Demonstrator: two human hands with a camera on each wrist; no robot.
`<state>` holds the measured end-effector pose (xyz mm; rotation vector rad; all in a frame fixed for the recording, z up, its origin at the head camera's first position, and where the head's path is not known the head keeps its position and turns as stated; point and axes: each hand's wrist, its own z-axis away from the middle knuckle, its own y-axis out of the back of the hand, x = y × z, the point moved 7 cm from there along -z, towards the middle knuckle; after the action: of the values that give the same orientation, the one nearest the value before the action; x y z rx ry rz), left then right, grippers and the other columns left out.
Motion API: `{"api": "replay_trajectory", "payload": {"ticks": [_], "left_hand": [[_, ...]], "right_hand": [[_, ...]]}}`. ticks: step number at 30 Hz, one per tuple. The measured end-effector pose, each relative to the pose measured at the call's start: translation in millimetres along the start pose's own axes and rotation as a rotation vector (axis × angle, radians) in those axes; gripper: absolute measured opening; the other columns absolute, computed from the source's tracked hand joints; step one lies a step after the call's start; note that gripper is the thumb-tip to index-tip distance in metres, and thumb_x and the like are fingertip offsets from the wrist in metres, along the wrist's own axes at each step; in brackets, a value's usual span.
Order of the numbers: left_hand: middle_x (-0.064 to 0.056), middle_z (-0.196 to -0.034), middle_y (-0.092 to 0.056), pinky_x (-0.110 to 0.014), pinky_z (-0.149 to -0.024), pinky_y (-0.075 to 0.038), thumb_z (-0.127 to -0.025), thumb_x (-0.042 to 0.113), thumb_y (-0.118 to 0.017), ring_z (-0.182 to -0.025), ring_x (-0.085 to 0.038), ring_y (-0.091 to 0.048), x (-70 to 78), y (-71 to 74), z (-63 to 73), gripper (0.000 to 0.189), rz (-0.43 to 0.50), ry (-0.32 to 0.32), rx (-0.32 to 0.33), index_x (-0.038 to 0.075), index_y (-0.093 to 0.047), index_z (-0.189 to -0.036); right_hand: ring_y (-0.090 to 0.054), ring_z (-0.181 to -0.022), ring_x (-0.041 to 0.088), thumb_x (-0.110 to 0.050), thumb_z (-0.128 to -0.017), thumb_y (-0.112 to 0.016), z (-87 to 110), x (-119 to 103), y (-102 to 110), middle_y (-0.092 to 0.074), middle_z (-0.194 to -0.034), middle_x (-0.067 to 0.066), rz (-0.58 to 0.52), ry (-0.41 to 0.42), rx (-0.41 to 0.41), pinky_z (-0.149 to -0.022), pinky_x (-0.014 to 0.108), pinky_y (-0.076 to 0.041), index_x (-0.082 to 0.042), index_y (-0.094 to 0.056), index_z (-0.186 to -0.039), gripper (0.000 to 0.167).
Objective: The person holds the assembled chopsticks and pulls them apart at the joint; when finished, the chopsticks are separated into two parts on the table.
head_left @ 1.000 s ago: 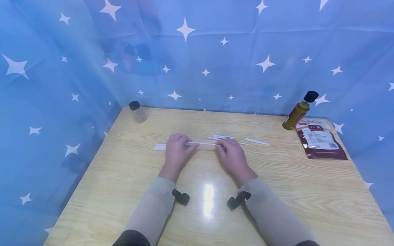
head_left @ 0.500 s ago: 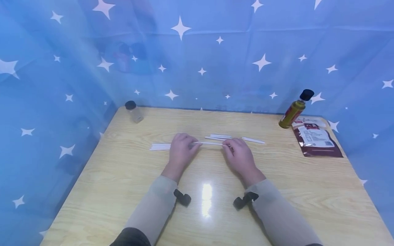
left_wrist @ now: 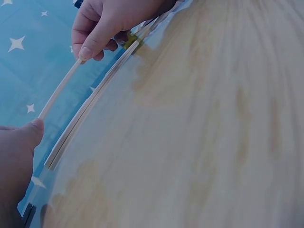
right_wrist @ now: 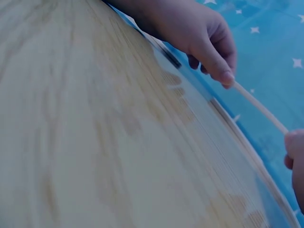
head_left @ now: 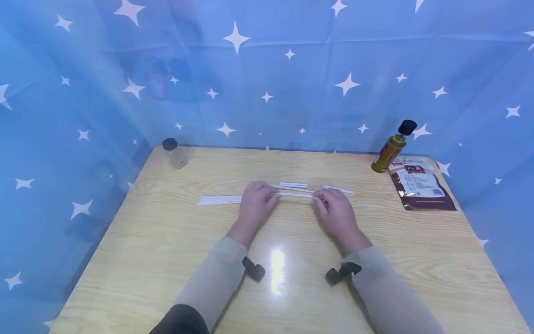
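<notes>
Between both hands a thin white stick [head_left: 297, 195] is stretched straight, one end pinched by each. My left hand [head_left: 254, 204] has thumb and index finger on its left end; my right hand [head_left: 337, 211] pinches the right end the same way. In the left wrist view the stick [left_wrist: 59, 90] is raised over the table, and the right wrist view also shows the stick [right_wrist: 261, 108] running from hand to hand. Beside the left hand lies a row of several white sticks [head_left: 219, 200], partly hidden by it. More white sticks [head_left: 293, 185] lie just behind the held one.
Another white stick [head_left: 339, 189] lies behind the right hand. A clear jar with a black lid [head_left: 177, 155] stands at the back left. At the back right are an oil bottle [head_left: 389, 153] and a brown-and-white packet [head_left: 421, 185]. A starry blue curtain [head_left: 267, 69] borders the wooden table [head_left: 125, 260].
Both hands have moved to the right with the stick held between them, uncovering more of the left row. The head view has turned slightly to the right.
</notes>
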<state>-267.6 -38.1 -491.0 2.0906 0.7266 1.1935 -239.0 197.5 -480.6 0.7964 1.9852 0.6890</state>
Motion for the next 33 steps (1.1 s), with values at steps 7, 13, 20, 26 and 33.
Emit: {"api": "replay_trajectory", "payload": {"ticks": [7, 13, 20, 26, 33], "left_hand": [[0.005, -0.114, -0.070, -0.034, -0.099, -0.052, -0.104, 0.039, -0.071, -0.109, -0.015, -0.060, 7.7, -12.3, -3.9, 0.022, 0.051, 0.037, -0.058, 0.021, -0.080, -0.112], [0.005, -0.113, -0.069, -0.033, -0.100, -0.054, -0.105, 0.038, -0.071, -0.110, -0.015, -0.063, 18.8, -21.4, -8.9, 0.022, 0.086, 0.034, -0.076, 0.019, -0.080, -0.113], [0.006, -0.110, -0.066, -0.027, -0.096, -0.054, -0.107, 0.031, -0.069, -0.105, -0.012, -0.062, 30.4, -29.7, -10.2, 0.020, 0.105, 0.020, -0.083, 0.017, -0.080, -0.114], [0.006, -0.111, -0.066, -0.027, -0.096, -0.054, -0.107, 0.027, -0.069, -0.105, -0.012, -0.063, 32.6, -33.5, -11.4, 0.018, 0.162, 0.027, -0.094, 0.016, -0.080, -0.117], [0.006, -0.110, -0.065, -0.027, -0.093, -0.055, -0.106, 0.024, -0.071, -0.101, -0.010, -0.062, 32.0, -34.6, -11.5, 0.016, 0.233, 0.071, -0.109, 0.017, -0.080, -0.117]], "right_hand": [[-0.066, -0.104, 0.033, -0.014, -0.103, -0.072, 5.7, 11.9, 12.8, -0.076, -0.108, 0.011, 0.012, -0.023, 0.006, -0.096, 0.052, -0.051, -0.007, -0.075, -0.107, 0.009], [-0.061, -0.091, 0.027, -0.012, -0.103, -0.073, 10.1, 22.1, 24.1, -0.072, -0.098, 0.010, 0.016, -0.045, 0.021, -0.081, 0.046, -0.049, -0.005, -0.075, -0.107, 0.008], [-0.060, -0.087, 0.022, -0.013, -0.105, -0.070, 15.3, 32.1, 31.8, -0.070, -0.100, 0.008, 0.002, -0.110, 0.017, -0.077, 0.041, -0.051, -0.005, -0.074, -0.109, 0.010], [-0.061, -0.091, 0.022, -0.014, -0.106, -0.069, 16.6, 40.8, 32.6, -0.071, -0.105, 0.008, -0.039, -0.170, 0.013, -0.079, 0.041, -0.050, -0.006, -0.074, -0.110, 0.010], [-0.064, -0.098, 0.023, -0.019, -0.108, -0.066, 18.1, 47.0, 31.2, -0.072, -0.110, 0.008, -0.078, -0.236, -0.019, -0.085, 0.043, -0.051, -0.009, -0.074, -0.111, 0.013]]}}
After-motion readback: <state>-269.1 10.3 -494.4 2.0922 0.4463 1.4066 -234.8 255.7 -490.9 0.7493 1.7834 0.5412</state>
